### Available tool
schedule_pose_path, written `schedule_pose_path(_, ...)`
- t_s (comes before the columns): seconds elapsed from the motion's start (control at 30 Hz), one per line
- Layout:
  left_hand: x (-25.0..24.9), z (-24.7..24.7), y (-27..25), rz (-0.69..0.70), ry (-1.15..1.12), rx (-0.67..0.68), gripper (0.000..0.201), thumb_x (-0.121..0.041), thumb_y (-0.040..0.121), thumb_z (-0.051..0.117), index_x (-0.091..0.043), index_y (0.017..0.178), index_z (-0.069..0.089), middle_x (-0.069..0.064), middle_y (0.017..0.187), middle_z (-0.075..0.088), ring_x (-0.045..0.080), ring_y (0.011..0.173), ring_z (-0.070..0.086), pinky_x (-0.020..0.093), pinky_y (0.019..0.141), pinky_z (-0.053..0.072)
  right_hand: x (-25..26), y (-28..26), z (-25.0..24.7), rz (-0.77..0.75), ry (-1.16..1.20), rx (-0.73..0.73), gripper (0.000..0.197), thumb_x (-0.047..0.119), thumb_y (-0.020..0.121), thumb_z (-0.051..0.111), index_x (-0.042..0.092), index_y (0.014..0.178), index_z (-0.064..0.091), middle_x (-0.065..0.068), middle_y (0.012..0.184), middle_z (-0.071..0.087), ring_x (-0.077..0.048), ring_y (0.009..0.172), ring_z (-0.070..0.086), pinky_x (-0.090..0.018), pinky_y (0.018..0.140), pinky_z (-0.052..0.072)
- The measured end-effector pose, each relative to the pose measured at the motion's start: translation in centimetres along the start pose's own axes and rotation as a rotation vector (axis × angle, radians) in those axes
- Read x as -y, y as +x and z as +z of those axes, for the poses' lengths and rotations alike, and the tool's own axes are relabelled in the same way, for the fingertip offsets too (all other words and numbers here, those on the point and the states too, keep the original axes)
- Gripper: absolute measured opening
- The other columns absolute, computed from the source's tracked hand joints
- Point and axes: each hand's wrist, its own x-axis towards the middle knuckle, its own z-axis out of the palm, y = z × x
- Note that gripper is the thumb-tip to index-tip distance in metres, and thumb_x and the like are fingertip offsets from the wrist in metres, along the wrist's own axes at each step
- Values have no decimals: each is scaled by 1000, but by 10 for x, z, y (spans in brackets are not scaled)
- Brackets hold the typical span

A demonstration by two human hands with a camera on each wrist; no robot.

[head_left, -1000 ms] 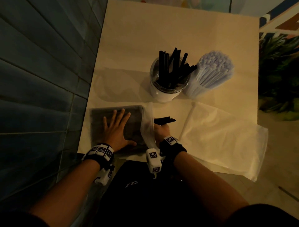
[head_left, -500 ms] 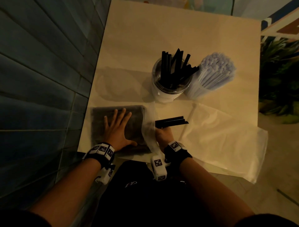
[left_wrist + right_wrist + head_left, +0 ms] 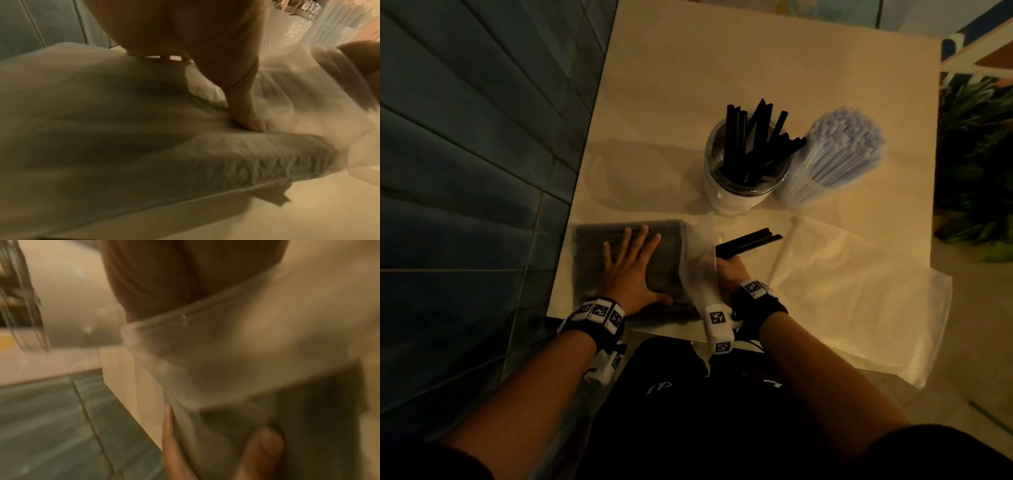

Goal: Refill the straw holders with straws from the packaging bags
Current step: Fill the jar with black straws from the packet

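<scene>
A translucent packaging bag (image 3: 599,260) full of black straws lies at the table's near left corner. My left hand (image 3: 631,263) presses flat on it with fingers spread; in the left wrist view the thumb (image 3: 246,116) pushes into the bag (image 3: 123,138). My right hand (image 3: 727,270) sits at the bag's open right end and grips a few black straws (image 3: 751,241), which stick out to the right, clear of the plastic. Beyond stands a round clear straw holder (image 3: 722,195) with several black straws leaning in it. The right wrist view is blurred and shows only bag film (image 3: 246,353).
A tight bundle of pale wrapped straws (image 3: 835,154) stands right of the holder. An empty plastic bag (image 3: 859,291) lies flat at the right, hanging over the table's (image 3: 722,68) near edge. A dark tiled wall (image 3: 465,171) runs along the left, plants (image 3: 976,154) along the right.
My right hand has drawn the black straws further out of the bag's mouth, towards the right. The left hand has stayed flat on the bag.
</scene>
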Motion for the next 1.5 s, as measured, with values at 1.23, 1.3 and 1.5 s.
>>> schedule_pose_path(1.23, 4, -1, 1, 12, -15, 2, 133, -77, 53, 75, -39, 154, -2, -11, 162, -20, 19, 149, -21, 62, 117, -9, 20, -51, -61, -351, 195, -306, 7, 5, 86, 72, 4, 87, 66, -15, 78, 69, -32, 70, 68, -37, 60, 57)
schedule_pose_path(1.3, 3, -3, 2, 7, -31, 8, 132, -76, 55, 75, -38, 154, -2, -11, 162, -20, 19, 148, -22, 62, 117, -10, 40, -71, -77, -468, 112, -343, 6, 5, 87, 71, 3, 90, 67, -15, 78, 70, -30, 70, 71, -37, 61, 58)
schedule_pose_path(1.5, -29, -31, -8, 149, -265, -35, 126, -77, 59, 72, -34, 155, 2, -8, 164, -5, 13, 150, -10, 55, 121, -3, 117, -131, -106, -796, -149, -347, 9, 5, 89, 70, 13, 91, 66, -2, 74, 73, -23, 65, 72, -33, 61, 60)
